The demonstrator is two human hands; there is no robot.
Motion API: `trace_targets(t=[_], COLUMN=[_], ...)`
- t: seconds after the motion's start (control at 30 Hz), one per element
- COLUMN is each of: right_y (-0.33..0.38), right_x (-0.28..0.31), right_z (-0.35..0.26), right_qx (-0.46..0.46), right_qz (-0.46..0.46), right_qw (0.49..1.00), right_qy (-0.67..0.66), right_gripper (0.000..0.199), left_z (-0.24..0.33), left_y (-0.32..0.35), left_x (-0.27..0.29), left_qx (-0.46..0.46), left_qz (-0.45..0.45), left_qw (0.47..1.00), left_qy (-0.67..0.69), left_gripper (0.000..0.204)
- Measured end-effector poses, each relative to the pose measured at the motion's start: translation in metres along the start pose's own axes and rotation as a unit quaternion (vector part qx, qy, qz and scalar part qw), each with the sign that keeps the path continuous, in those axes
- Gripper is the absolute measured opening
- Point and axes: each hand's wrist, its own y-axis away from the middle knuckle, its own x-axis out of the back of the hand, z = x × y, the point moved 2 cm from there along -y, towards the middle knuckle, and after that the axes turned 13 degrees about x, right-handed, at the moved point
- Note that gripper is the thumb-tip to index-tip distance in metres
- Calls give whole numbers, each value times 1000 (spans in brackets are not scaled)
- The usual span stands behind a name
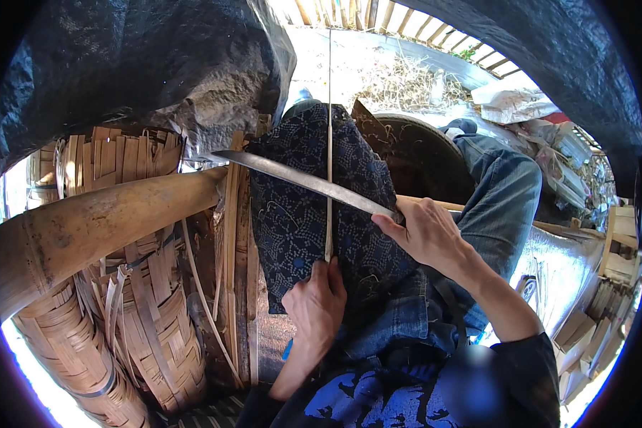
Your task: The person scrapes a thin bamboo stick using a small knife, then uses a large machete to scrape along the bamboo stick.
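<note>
My left hand is closed in a pinch on the near end of a thin bamboo strip. From there the strip runs straight away from me over a dark blue patterned cloth spread across my lap. My right hand grips a long, slightly curved knife; its fingers hide the handle. The blade points to the left and crosses the strip above the cloth. Whether its edge bites into the strip, I cannot make out.
A thick bamboo pole juts in from the left. Beneath it stand woven bamboo baskets. Dark plastic sheeting hangs at the upper left. Past my knees lie a round dark tub, shavings and a slatted fence.
</note>
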Motion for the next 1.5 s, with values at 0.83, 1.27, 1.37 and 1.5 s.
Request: trace_targets(t=[0.83,1.27,1.37,1.5], right_y=[-91,-27,-34,-68], right_x=[-5,24,20,19], right_z=[41,-1,9,40], right_qx=[-56,15,16,-53], right_qz=[42,-69,-56,-61], right_qw=[997,990,987,986], right_qy=[28,122,152,143], right_gripper=[60,61,61,59], left_z=[-13,-1,3,3], left_y=[-6,1,5,11], left_x=[3,-4,-5,-8], left_qx=[51,-27,-36,-53], left_qz=[-63,10,5,10], left_qw=[983,999,999,998], left_qy=[166,17,14,18], left_gripper=[39,33,33,34])
